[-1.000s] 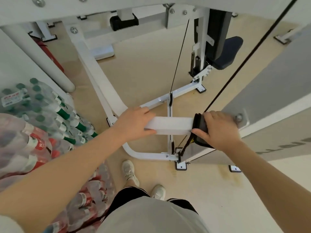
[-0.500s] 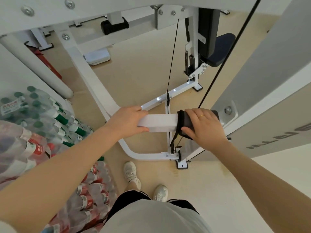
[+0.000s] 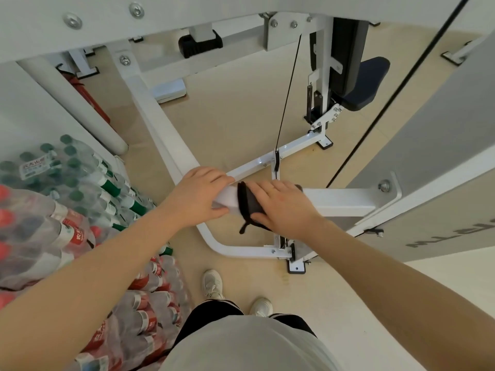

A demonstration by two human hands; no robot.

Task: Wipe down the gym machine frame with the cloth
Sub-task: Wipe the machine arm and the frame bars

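A white horizontal bar [image 3: 340, 200] of the gym machine frame crosses the middle of the head view, bolted at its right end to a grey panel [image 3: 428, 156]. My right hand [image 3: 281, 207] holds a dark cloth [image 3: 250, 203] wrapped over the bar, fingers curled across the top, thumb below. A cloth end hangs under the bar. My left hand [image 3: 199, 196] grips the bar's left end, almost touching the cloth.
Shrink-wrapped packs of water bottles [image 3: 53, 210] are stacked at the left, close to my left arm. The frame's slanted white post [image 3: 158, 124], floor rails, a black cable [image 3: 286, 95] and a dark seat [image 3: 367, 81] lie ahead. My shoes [image 3: 214, 283] stand on beige floor.
My right hand has slid the cloth leftward along the bar, from its right end by the panel to just beside my left hand. The left hand kept its grip.
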